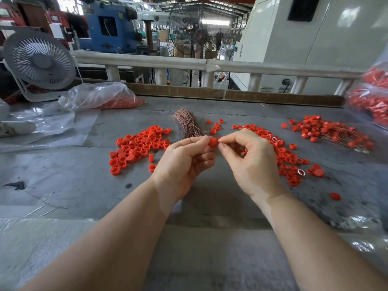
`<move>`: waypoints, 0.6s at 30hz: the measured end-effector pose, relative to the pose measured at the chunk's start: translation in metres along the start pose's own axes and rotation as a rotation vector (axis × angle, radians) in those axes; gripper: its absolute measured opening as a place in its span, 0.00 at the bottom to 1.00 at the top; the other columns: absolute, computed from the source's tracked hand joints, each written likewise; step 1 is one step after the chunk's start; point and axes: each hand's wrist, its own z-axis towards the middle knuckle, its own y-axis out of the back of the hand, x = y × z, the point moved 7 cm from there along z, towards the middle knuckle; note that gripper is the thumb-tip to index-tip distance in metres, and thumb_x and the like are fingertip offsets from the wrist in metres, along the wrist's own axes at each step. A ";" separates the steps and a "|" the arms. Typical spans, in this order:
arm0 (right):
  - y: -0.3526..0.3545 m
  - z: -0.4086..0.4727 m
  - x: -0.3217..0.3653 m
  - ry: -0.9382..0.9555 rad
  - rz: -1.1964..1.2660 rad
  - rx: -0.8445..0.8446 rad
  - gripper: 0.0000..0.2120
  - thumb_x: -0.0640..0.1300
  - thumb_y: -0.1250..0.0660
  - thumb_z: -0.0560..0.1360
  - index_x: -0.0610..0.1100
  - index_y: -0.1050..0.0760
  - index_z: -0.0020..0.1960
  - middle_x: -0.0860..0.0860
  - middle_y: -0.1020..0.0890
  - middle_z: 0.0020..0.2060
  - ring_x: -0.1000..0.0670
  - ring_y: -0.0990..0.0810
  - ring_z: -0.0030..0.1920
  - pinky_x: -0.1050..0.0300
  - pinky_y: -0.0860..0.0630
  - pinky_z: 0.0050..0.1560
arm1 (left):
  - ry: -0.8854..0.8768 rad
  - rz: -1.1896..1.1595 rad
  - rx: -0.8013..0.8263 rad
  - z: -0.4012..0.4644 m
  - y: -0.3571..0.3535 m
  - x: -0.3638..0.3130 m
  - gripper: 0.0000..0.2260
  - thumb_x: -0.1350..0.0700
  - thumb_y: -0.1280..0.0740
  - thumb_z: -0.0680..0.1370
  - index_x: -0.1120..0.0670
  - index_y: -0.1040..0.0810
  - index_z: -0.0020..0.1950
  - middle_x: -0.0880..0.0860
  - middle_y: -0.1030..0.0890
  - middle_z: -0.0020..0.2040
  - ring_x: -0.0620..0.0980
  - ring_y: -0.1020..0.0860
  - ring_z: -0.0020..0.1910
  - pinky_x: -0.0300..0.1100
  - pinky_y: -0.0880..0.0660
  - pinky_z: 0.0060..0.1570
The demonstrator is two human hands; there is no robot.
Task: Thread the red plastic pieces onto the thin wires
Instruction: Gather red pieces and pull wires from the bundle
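My left hand (184, 158) pinches a small red plastic cap (212, 142) between thumb and forefinger, above the grey table. My right hand (249, 158) meets it from the right, thumb and forefinger pinched together at the cap; a wire between them is too thin to make out. Behind the hands lies a bundle of thin copper-coloured wires (189, 123). A heap of loose red caps (138, 147) lies left of the hands, another heap (287, 156) right of them. Caps threaded on wires (333, 133) lie at the far right.
A clear plastic bag with red caps (109, 97) lies at the back left beside a white desk fan (39, 59). A second bag of red caps (373, 101) stands at the right edge. Plastic sheeting (48, 127) covers the left of the table. A white rail (189, 63) runs behind.
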 end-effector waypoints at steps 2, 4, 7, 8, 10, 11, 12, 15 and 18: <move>-0.001 0.000 -0.001 -0.012 -0.004 0.010 0.04 0.35 0.29 0.70 0.42 0.18 0.41 0.52 0.22 0.34 0.59 0.27 0.33 0.72 0.33 0.36 | -0.057 0.031 -0.024 0.000 0.003 -0.003 0.07 0.64 0.36 0.76 0.59 0.20 0.40 0.50 0.20 0.29 0.42 0.24 0.28 0.33 0.23 0.30; 0.000 -0.001 -0.002 -0.032 -0.002 0.002 0.05 0.35 0.30 0.71 0.43 0.18 0.43 0.51 0.21 0.36 0.58 0.25 0.35 0.72 0.32 0.37 | -0.110 0.105 -0.045 0.000 0.006 -0.006 0.08 0.65 0.36 0.76 0.57 0.20 0.42 0.49 0.18 0.32 0.41 0.22 0.29 0.33 0.24 0.30; 0.004 0.000 -0.005 -0.046 0.005 -0.034 0.05 0.35 0.30 0.71 0.43 0.18 0.44 0.50 0.20 0.38 0.57 0.24 0.38 0.71 0.30 0.40 | -0.225 0.286 -0.056 -0.003 0.004 -0.010 0.10 0.66 0.35 0.76 0.52 0.19 0.42 0.46 0.17 0.34 0.39 0.22 0.32 0.33 0.25 0.29; 0.005 0.000 -0.006 -0.047 0.005 -0.038 0.05 0.35 0.30 0.71 0.43 0.18 0.45 0.49 0.20 0.38 0.57 0.24 0.38 0.71 0.30 0.41 | -0.273 0.357 -0.056 -0.004 0.002 -0.012 0.11 0.66 0.34 0.75 0.51 0.19 0.42 0.45 0.17 0.34 0.39 0.22 0.33 0.33 0.25 0.30; 0.004 0.000 -0.005 -0.048 0.002 -0.025 0.06 0.35 0.31 0.72 0.42 0.18 0.46 0.50 0.20 0.39 0.58 0.24 0.40 0.73 0.30 0.42 | -0.354 0.463 -0.049 -0.007 -0.001 -0.015 0.11 0.66 0.33 0.74 0.49 0.19 0.43 0.43 0.17 0.35 0.39 0.23 0.34 0.33 0.25 0.30; 0.003 0.000 -0.005 -0.053 0.008 -0.015 0.06 0.36 0.31 0.73 0.42 0.18 0.47 0.51 0.20 0.40 0.58 0.24 0.40 0.74 0.31 0.42 | -0.379 0.483 -0.045 -0.008 -0.003 -0.017 0.11 0.66 0.32 0.74 0.49 0.19 0.44 0.43 0.17 0.35 0.38 0.23 0.34 0.33 0.25 0.31; 0.002 0.000 -0.005 -0.062 0.023 -0.007 0.06 0.36 0.31 0.73 0.42 0.18 0.48 0.51 0.20 0.40 0.59 0.23 0.41 0.75 0.31 0.43 | -0.393 0.479 -0.042 -0.009 -0.003 -0.018 0.11 0.66 0.31 0.73 0.49 0.19 0.44 0.43 0.17 0.35 0.38 0.23 0.34 0.33 0.25 0.31; 0.002 0.001 -0.008 -0.110 0.130 0.002 0.08 0.35 0.32 0.73 0.46 0.19 0.46 0.55 0.19 0.38 0.60 0.22 0.39 0.75 0.31 0.43 | -0.401 0.426 -0.027 -0.009 -0.004 -0.019 0.13 0.68 0.31 0.72 0.49 0.20 0.45 0.43 0.17 0.36 0.37 0.21 0.35 0.32 0.25 0.31; 0.001 0.002 -0.010 -0.144 0.227 0.023 0.12 0.35 0.32 0.73 0.52 0.21 0.41 0.60 0.20 0.34 0.63 0.23 0.35 0.72 0.30 0.42 | -0.411 0.435 -0.003 -0.008 -0.006 -0.020 0.15 0.70 0.31 0.71 0.49 0.20 0.45 0.43 0.17 0.36 0.37 0.21 0.34 0.32 0.25 0.31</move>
